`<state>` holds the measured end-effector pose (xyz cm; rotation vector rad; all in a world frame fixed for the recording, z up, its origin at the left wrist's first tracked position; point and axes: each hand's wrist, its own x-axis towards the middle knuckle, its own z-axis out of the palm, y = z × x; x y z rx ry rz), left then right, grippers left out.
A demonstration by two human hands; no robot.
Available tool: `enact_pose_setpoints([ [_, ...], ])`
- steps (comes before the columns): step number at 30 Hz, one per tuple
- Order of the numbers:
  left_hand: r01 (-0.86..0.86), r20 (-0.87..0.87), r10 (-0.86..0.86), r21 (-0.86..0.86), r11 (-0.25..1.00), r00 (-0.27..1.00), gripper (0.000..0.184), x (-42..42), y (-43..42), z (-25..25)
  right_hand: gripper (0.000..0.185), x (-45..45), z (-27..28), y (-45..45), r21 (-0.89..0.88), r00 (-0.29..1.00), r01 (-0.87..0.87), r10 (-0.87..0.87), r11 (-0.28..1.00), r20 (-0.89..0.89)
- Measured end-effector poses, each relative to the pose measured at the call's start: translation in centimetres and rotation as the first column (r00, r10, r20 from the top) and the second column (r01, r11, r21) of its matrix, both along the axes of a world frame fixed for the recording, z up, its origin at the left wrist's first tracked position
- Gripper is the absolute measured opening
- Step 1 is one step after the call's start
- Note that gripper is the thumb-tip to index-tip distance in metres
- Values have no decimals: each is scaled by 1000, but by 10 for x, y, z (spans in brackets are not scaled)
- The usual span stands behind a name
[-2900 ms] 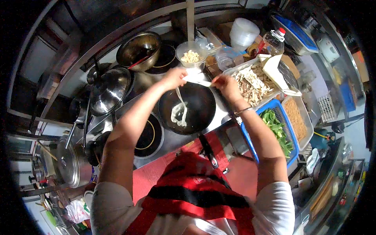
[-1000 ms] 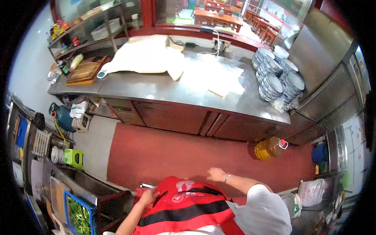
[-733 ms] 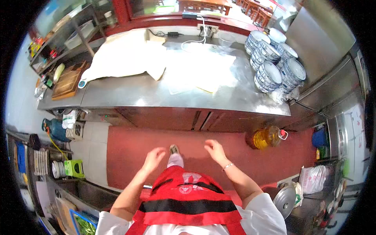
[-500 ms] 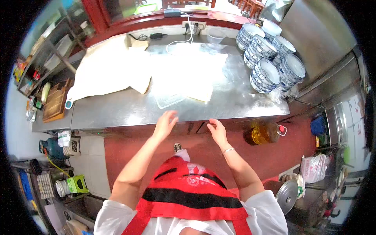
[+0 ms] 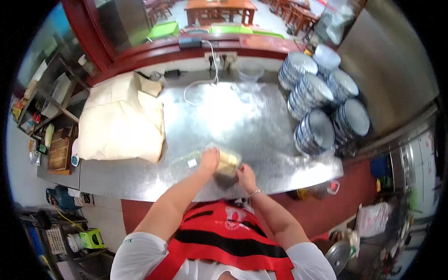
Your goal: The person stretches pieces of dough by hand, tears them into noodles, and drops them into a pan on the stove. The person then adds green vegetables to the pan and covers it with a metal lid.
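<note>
Near the front edge of the steel counter [image 5: 140, 179], my left hand [image 5: 209, 159] is closed at the left side of a pale yellow item [image 5: 227, 161] that looks like a packet or cloth. My right hand [image 5: 245, 177] pinches its right corner. The item is smeared by motion, so its exact kind is unclear. Under and left of my left hand lies a clear flat plastic piece [image 5: 181, 166] with a small white label.
Stacked blue-and-white bowls [image 5: 315, 133] stand at the counter's right. A cream cloth [image 5: 119, 123] covers something at the left, beyond which is a wooden board [image 5: 59, 151]. A white cable [image 5: 189, 88] and clear bowl [image 5: 250, 71] are at the back.
The view has turned from the stove to this counter. Both hands, earlier empty and in front of the counter, have reached over its edge and taken hold of the pale yellow item.
</note>
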<state>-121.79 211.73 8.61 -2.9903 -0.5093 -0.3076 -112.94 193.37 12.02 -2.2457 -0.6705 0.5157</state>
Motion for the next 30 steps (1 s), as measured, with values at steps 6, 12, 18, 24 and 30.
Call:
enact_pose_setpoints([
  [6, -63, -70, 56, -95, 994, 996, 20, 12, -11, 26, 22, 22, -19, 4, 38, 991, -109, 112, 993, -75],
  [12, 195, 13, -198, -221, 956, 980, 19, 24, -30, 25, 18, 53, 19, 10, 59, 955, -283, 287, 957, -71],
  [18, 176, 91, -158, -247, 953, 983, 16, 37, -34, 54, 13, 71, 11, 11, 174, 952, -302, 307, 937, -4],
  [24, 264, 78, -252, -247, 932, 964, 13, 33, -31, 60, 14, 75, 17, 15, 155, 937, -324, 339, 933, -83],
  [30, 353, 175, -313, -288, 890, 933, 13, 30, -30, 65, 13, 72, 9, 20, 164, 941, -301, 320, 940, -108],
])
